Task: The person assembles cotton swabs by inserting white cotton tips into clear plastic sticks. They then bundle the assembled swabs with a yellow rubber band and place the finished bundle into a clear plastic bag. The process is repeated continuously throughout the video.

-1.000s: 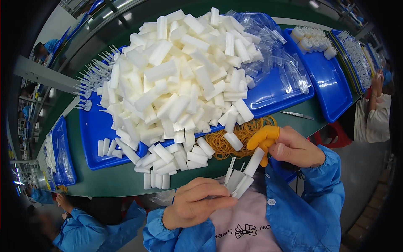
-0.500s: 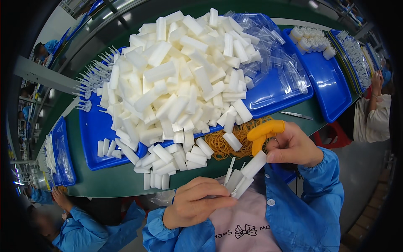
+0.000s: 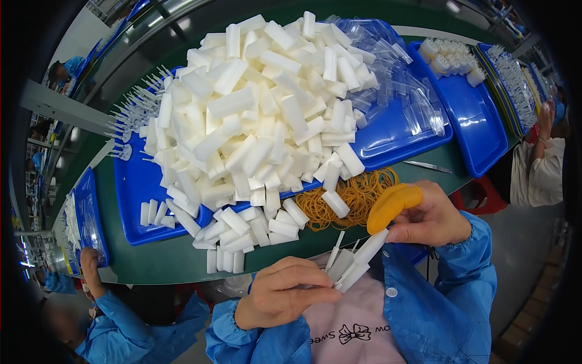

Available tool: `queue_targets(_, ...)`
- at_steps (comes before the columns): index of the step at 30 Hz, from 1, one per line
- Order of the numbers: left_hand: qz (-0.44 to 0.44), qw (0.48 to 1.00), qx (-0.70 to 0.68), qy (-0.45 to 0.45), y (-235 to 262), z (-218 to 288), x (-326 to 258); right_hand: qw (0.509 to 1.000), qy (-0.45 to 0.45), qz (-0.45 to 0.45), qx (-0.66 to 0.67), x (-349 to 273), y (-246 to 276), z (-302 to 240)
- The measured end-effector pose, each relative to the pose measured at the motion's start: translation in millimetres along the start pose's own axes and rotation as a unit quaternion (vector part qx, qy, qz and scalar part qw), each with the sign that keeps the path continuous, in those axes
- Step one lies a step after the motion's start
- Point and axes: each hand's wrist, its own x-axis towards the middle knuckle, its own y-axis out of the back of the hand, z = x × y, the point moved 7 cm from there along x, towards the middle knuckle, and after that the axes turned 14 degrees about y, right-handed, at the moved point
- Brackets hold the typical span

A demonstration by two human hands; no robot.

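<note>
My left hand grips a small fan of white folded packets and thin white sticks close to my chest. My right hand, with an orange rubber cot on its forefinger, pinches the upper end of one white packet in that fan. Just beyond my hands a heap of tan rubber bands lies on the green table. Behind it a big pile of white folded packets spills off a blue tray.
Clear plastic sleeves lie on the tray's right part. Another blue tray at the right holds white pieces. White plastic forks stick out at the left. Another person in blue works at lower left; a third sits at right.
My right hand has shifted slightly right and down along the packet; the orange-capped forefinger points more to the left. The left hand keeps its hold.
</note>
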Motion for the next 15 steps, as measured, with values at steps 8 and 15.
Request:
queue_targets(8,0.009,0.999,0.037,-0.01,-2,3,-2,0.999,-0.041,-0.008,0.008,-4,-1,9)
queue_targets(15,0.048,0.999,0.009,0.008,-4,0,-4,0.998,-0.062,-0.027,0.014,-3,-16,4)
